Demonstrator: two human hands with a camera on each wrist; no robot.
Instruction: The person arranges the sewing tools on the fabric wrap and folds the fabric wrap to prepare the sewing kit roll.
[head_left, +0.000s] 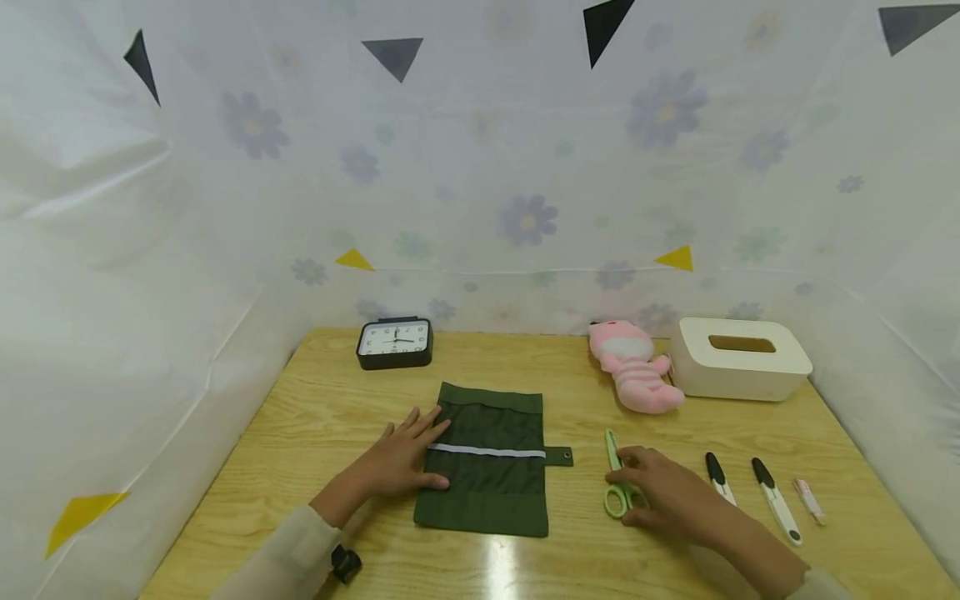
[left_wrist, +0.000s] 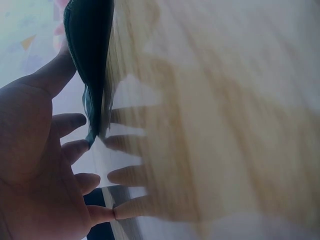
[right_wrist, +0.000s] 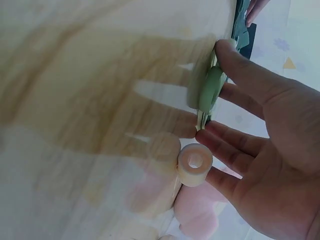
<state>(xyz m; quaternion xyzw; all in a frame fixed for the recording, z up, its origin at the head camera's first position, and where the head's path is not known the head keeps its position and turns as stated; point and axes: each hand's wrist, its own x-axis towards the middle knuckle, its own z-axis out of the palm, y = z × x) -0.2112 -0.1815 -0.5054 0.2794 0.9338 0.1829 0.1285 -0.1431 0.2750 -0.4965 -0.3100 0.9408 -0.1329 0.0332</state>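
Scissors (head_left: 613, 455) under right hand (head_left: 667, 493), cloth (head_left: 491, 477) touching left hand (head_left: 399, 458)

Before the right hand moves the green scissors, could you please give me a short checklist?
1. Green tool roll spread open on the table: ok.
2. Left hand resting on the roll's left edge: ok.
3. White strip visible across the roll: ok.
4. Closure strap clear of the green scissors: ok, there is a gap.
5. Right hand touching the scissors: ok.
6. Grip firm enough for lifting: cannot tell.
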